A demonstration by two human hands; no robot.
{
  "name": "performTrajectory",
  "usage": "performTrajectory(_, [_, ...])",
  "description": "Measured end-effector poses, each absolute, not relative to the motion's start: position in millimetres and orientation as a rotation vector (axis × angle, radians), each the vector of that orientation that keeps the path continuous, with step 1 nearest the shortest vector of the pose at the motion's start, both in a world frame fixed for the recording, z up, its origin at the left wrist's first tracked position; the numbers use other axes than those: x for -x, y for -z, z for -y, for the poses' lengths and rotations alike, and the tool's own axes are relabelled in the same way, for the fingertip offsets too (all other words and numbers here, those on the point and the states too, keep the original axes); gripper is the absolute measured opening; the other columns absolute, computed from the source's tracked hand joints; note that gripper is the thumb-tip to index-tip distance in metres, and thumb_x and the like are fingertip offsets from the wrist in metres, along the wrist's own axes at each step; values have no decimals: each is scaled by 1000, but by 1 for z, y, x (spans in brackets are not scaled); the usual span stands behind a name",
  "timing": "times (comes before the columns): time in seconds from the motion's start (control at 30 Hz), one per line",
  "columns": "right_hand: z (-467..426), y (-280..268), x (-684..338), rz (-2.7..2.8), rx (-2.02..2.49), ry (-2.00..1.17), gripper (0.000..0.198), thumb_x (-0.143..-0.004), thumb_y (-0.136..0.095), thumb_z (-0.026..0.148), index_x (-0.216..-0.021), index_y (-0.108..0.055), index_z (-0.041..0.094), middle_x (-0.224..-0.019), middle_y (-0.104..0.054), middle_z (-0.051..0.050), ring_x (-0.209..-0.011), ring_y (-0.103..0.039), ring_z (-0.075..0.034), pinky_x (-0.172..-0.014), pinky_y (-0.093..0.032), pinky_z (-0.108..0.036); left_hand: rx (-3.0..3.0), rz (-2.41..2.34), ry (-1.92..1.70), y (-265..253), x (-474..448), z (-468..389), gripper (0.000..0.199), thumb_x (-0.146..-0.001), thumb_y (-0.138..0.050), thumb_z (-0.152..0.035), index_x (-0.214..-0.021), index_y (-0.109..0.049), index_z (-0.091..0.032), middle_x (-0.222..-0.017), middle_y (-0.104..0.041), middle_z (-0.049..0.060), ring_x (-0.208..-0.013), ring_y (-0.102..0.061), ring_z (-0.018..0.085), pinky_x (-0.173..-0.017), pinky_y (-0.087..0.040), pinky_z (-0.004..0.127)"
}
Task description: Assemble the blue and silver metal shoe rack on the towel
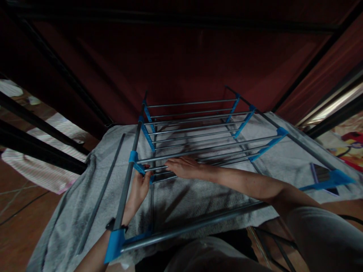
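A rack of grey metal tubes [127, 189] with blue plastic brackets lies on a grey cloth. My left hand [140, 187] reaches past the left pole. Its fingers are closed round the end of a blue bracket [138, 167], where a thin rod fits in. Just to the right, my right hand [183, 167] has its fingers wrapped over that thin metal rod [159, 168], palm down. Closest to my body, a thicker tube [193, 226] runs from the front left blue corner piece [115, 243]. The fingertips of both hands are partly hidden.
A loose grey tube [102, 194] lies on the grey cloth [167, 204] left of the rack. A dark flat object, perhaps a phone [320, 172], is beneath the right corner bracket [342, 176]. Behind stands a dark red panel [193, 68]. Striped cloth [42, 166] lies at left.
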State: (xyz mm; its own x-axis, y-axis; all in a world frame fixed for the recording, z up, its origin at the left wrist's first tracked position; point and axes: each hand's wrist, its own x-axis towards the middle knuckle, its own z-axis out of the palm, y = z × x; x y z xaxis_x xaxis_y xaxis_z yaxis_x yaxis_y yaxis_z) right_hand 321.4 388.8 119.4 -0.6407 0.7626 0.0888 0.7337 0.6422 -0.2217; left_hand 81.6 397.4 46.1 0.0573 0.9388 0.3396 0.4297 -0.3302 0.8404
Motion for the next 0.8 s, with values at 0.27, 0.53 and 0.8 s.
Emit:
performTrajectory(0.27, [-392, -118, -323, 2696, 1210, -257, 24, -106, -40, 34, -106, -60, 20, -109, -70, -5, -89, -68, -19, -69, -48, -30, -1914, -1478, -1208, -55, -88, -394, 24, -90, -48, -44, -91, -54, -21, -90, -65, 10, -94, -65, 29, -92, -53, 52])
performTrajectory(0.53, [-389, -119, -326, 2701, 1153, -100, 25, -107, -38, 37, -111, -56, 20, -113, -69, -4, -90, -66, -17, -67, -47, -29, -1928, -1481, -1153, -61, -88, -397, 25, -89, -49, -45, -84, -56, -21, -87, -64, 10, -83, -64, 28, -78, -53, 45])
performTrajectory(0.8, [-365, -120, -339, 2669, 1265, 28, 29, -108, -31, 36, -126, -47, 20, -131, -59, -8, -111, -61, -19, -90, -47, -34, -1899, -1431, -1142, -69, -90, -398, 26, -84, -56, -52, -76, -58, -28, -77, -64, 7, -79, -63, 34, -73, -49, 48])
